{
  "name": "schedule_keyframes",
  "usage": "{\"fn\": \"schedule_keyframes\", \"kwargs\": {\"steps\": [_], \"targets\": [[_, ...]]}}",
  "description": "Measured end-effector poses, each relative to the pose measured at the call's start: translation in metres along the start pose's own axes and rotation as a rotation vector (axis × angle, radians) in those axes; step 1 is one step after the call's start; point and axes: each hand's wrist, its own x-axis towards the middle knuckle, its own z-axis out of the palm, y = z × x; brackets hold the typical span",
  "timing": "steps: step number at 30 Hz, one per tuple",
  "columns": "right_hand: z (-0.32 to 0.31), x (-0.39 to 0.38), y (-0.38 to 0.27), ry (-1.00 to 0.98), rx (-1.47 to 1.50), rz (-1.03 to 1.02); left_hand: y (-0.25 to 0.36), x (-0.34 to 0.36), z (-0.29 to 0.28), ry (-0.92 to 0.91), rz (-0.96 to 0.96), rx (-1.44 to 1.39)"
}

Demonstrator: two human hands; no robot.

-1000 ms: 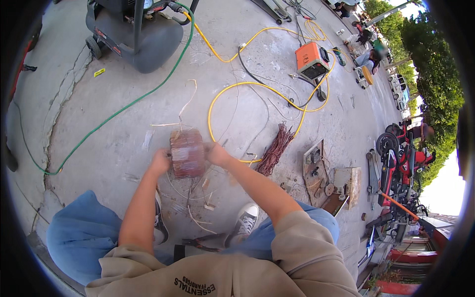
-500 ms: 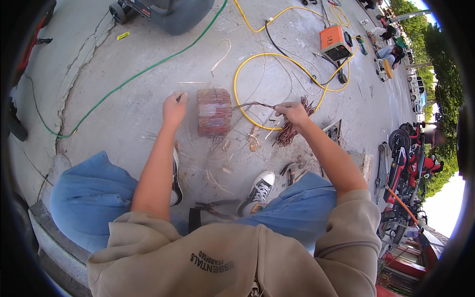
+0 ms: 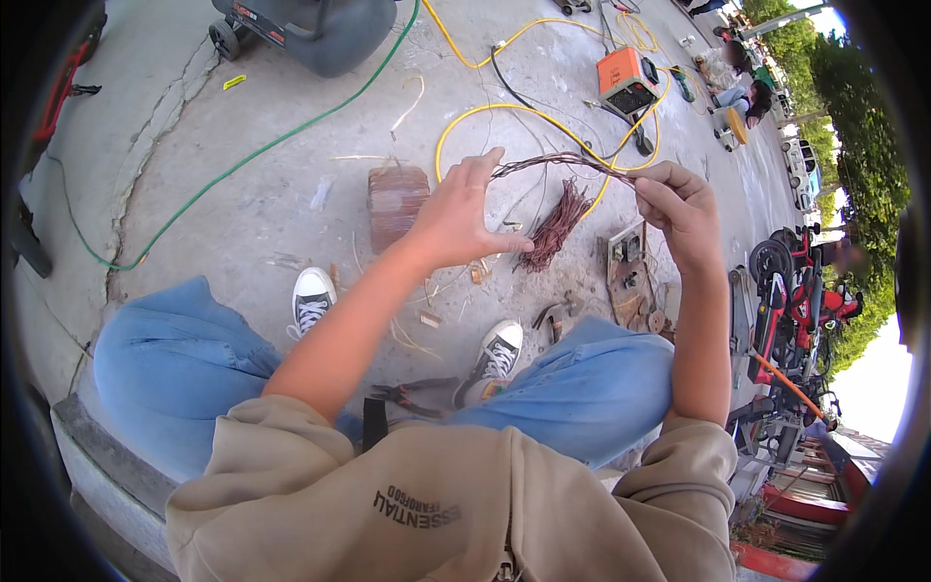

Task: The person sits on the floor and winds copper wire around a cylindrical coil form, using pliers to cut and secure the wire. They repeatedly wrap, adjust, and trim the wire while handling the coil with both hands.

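My right hand (image 3: pixel 679 206) is shut on one end of a twisted bundle of copper wire (image 3: pixel 562 163), holding it level above the ground. My left hand (image 3: pixel 464 211) is spread, thumb out. Its fingertips touch the other end of the bundle, and I see no firm grip. Below the wire, a heap of reddish copper strands (image 3: pixel 558 228) lies on the concrete. A red brick block (image 3: pixel 396 199) stands just left of my left hand. My two sneakers (image 3: pixel 312 296) rest on the ground below.
Pliers (image 3: pixel 407 396) lie between my feet. A yellow cable (image 3: pixel 485 126) loops to an orange machine (image 3: pixel 626 82). A green hose (image 3: pixel 242 160) runs left toward a grey wheeled unit (image 3: pixel 320 34). A metal part (image 3: pixel 626 257) and a red motorbike (image 3: pixel 805 291) are at right. A person (image 3: pixel 747 97) sits far off.
My right hand has lifted a wire bundle from the heap. My left hand left the brick block and came right to the bundle's free end.
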Motion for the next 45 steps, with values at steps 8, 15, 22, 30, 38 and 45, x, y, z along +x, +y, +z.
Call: {"fn": "schedule_keyframes", "kwargs": {"steps": [8,15,22,30,38,45], "targets": [[-0.001,-0.029,-0.016,0.045,-0.08,-0.153,0.004,-0.01,-0.024,0.128,-0.436,-0.382],[0.058,-0.017,0.034,-0.185,-0.206,-0.051,-0.023,-0.024,-0.064,0.454,-0.439,-1.421],[0.152,-0.002,0.12,-0.468,-0.181,0.075,-0.045,-0.039,-0.093,0.687,-0.449,-1.782],[0.236,0.011,0.101,-0.442,-0.335,-0.376,-0.052,-0.042,-0.118,0.745,-0.463,-1.551],[0.281,0.054,0.094,-0.521,-0.109,-0.193,-0.047,-0.044,-0.106,0.62,-0.208,-0.825],[0.268,0.066,0.035,-0.429,-0.229,-0.538,-0.058,-0.038,-0.114,0.523,-0.074,-0.451]]}}
